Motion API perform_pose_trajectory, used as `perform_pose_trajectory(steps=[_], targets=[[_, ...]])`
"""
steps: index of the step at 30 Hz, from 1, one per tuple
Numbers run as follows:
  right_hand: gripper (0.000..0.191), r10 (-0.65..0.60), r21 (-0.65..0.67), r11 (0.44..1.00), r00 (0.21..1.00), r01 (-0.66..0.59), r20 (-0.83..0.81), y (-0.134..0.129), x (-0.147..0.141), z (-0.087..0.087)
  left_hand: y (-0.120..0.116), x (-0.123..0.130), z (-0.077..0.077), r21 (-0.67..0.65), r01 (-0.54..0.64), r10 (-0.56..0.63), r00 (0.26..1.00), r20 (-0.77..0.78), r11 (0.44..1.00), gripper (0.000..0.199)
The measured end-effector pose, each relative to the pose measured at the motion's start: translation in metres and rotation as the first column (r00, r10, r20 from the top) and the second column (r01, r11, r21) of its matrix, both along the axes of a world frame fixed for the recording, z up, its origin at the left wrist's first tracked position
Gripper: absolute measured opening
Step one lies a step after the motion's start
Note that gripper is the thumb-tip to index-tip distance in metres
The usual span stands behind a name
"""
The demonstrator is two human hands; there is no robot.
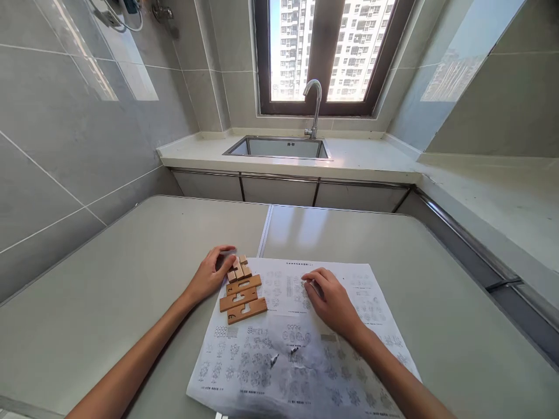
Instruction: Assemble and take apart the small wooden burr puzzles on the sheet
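Note:
My left hand (pixel 213 272) rests at the upper left edge of a large printed sheet (pixel 279 326). Its thumb and forefinger are apart, and the thumb touches or nearly touches a small group of notched wooden blocks (pixel 239 269). Below those blocks lie flat wooden strips with cut-out slots: an upper strip (pixel 243 283), a middle strip (pixel 238 299) and a lower strip (pixel 247 311). On the right half of the sheet lies my right hand (pixel 328 297), palm down, fingers loosely bent and apart, with nothing visible in it. The sheet carries many small line drawings.
The sheet lies on a pale table (pixel 131 279) with a seam (pixel 265 230) down its middle. Beyond it, a counter (pixel 371 154) holds a sink (pixel 279 148) and a tap (pixel 313 110) under a window. Small torn spots (pixel 274 361) mark the sheet.

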State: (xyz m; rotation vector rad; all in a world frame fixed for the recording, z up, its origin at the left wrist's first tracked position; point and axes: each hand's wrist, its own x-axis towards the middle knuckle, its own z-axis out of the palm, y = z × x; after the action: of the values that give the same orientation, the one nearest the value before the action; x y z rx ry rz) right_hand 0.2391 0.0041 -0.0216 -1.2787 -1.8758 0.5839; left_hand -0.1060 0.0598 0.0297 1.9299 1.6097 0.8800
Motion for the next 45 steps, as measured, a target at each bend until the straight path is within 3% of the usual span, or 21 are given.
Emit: perform_pose_trajectory(steps=[8, 32, 39, 45], targets=[[0.021, 0.002, -0.022, 1.000, 1.000, -0.003, -0.011, -0.0015, -0.0006, 0.0005, 0.0040, -0.0013, -0.0088, -0.072, -0.097, 0.111, 0.968, 0.225, 0.993, 0.052], [0.019, -0.016, -0.019, 1.000, 1.000, 0.016, 0.001, -0.0021, -0.0032, 0.0069, 0.0041, 0.0033, -0.0025, -0.087, -0.149, 0.160, 0.978, 0.134, 0.985, 0.054], [0.019, -0.012, -0.022, 1.000, 1.000, 0.011, -0.012, -0.0018, -0.0041, 0.0063, 0.0015, 0.0018, -0.0020, -0.085, -0.089, 0.097, 0.991, 0.094, 0.992, 0.052], [0.018, -0.014, -0.029, 1.000, 1.000, 0.014, 0.002, -0.0019, -0.0045, 0.0057, -0.0022, 0.0019, -0.0016, -0.036, 0.034, -0.037, 0.997, -0.072, 0.999, 0.052]])
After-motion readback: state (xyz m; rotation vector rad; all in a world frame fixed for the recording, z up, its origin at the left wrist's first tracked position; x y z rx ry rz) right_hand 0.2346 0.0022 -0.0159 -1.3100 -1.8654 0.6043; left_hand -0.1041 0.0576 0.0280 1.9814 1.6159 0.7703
